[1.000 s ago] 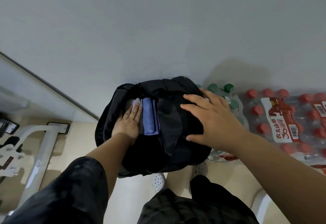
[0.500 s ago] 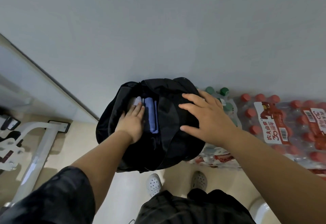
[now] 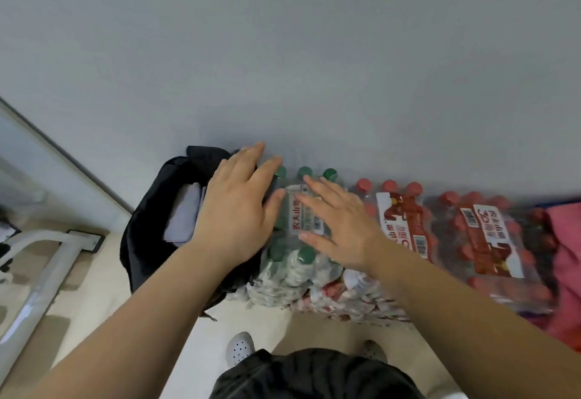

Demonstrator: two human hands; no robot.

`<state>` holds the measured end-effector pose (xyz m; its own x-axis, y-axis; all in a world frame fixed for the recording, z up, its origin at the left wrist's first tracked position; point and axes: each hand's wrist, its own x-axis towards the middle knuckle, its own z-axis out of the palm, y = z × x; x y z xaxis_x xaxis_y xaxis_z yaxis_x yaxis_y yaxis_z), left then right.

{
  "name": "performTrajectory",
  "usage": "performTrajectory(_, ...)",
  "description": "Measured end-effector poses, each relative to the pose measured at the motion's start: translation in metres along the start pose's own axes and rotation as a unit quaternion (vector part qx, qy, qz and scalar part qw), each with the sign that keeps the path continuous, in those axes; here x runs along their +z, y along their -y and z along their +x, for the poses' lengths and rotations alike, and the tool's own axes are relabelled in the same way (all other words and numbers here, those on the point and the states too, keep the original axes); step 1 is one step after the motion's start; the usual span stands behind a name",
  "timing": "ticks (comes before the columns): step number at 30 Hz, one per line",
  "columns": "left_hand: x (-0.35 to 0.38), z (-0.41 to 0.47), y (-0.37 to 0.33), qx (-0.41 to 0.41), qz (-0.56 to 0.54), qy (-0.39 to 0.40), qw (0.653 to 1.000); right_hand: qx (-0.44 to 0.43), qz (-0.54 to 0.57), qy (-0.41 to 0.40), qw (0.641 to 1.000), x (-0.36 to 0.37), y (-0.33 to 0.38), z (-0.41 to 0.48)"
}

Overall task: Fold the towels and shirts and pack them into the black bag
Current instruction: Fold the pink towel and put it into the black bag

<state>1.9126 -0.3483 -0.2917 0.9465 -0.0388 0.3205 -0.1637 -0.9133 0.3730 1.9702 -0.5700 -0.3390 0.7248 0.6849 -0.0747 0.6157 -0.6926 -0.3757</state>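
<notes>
The black bag [image 3: 147,235] stands open on the floor against the wall, left of centre. Folded pale lilac cloth [image 3: 184,219] shows inside its mouth. My left hand [image 3: 235,210] hovers flat over the bag's right side, fingers spread, holding nothing. My right hand [image 3: 339,225] floats open above the green-capped bottle pack [image 3: 295,260], clear of the bag. Both palms face down.
Shrink-wrapped packs of red-capped bottles [image 3: 471,241] line the wall to the right, with pink cloth [image 3: 566,272] at the far right edge. A white metal frame [image 3: 47,272] lies on the floor at left. My shoes [image 3: 240,348] are just below the bag.
My left hand has come out of the bag and now spreads above its right side. My right hand has left the bag's flap and moved right over the bottles. The view shifted right.
</notes>
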Motion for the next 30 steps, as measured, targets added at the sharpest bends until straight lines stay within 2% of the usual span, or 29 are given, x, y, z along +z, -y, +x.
performTrajectory(8, 0.123, 0.052, -0.176, 0.025, 0.036, 0.136, 0.99, 0.086, -0.004, -0.014, 0.996, -0.04, -0.172, -0.131)
performTrajectory(12, 0.175, 0.074, -0.256, 0.063, 0.04, 0.194, 0.978, 0.166, -0.032, -0.008, 0.986, -0.06, -0.248, -0.203)
performTrajectory(15, 0.208, 0.085, -0.305, 0.1, 0.049, 0.236, 0.965, 0.229, -0.032, -0.044, 0.972, -0.071, -0.29, -0.249)
performTrajectory(19, 0.247, 0.1, -0.356, 0.128, 0.044, 0.291, 0.947, 0.286, -0.044, -0.127, 0.949, -0.072, -0.329, -0.295)
performTrajectory(24, 0.292, 0.105, -0.403, 0.148, 0.024, 0.333, 0.931, 0.302, -0.039, -0.131, 0.944, -0.071, -0.353, -0.334)
performTrajectory(30, 0.325, 0.098, -0.437, 0.061, -0.078, 0.308, 0.946, 0.296, -0.015, -0.077, 0.952, -0.058, -0.362, -0.355)
